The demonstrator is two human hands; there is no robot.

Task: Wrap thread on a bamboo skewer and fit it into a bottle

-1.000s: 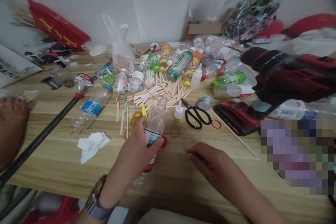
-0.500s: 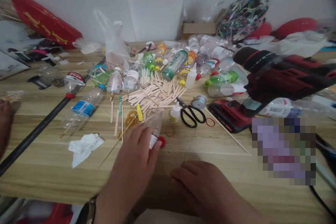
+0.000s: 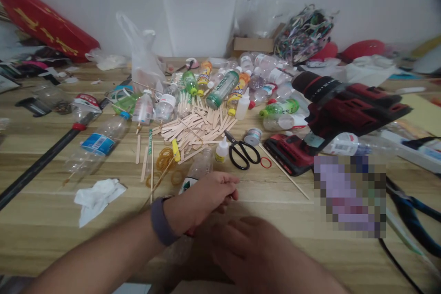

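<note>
My left hand (image 3: 210, 195), with a band on its wrist, reaches across a clear plastic bottle (image 3: 201, 163) at the front middle of the table. Its fingers are bent together; what they pinch, if anything, is too small to name. Below and to the right is my right hand (image 3: 244, 248), its fingers curled and blurred, so I cannot see what is in them. A second clear bottle part (image 3: 177, 248) lies under my left wrist. Rubber bands (image 3: 165, 160), a yellow cutter (image 3: 176, 150) and a small glue bottle (image 3: 222, 149) are just beyond my left hand.
Wooden sticks (image 3: 196, 126) and many bottles fill the middle. Black scissors (image 3: 244, 154), a wire spool (image 3: 253, 136) and a red drill (image 3: 330, 110) stand to the right. A black rod (image 3: 44, 158) and a white tissue (image 3: 98, 197) lie left.
My left hand has moved right and swung across the bottle, its wrist now turned to show the band. The view has shifted slightly, and the hand at the far left edge is out of view.
</note>
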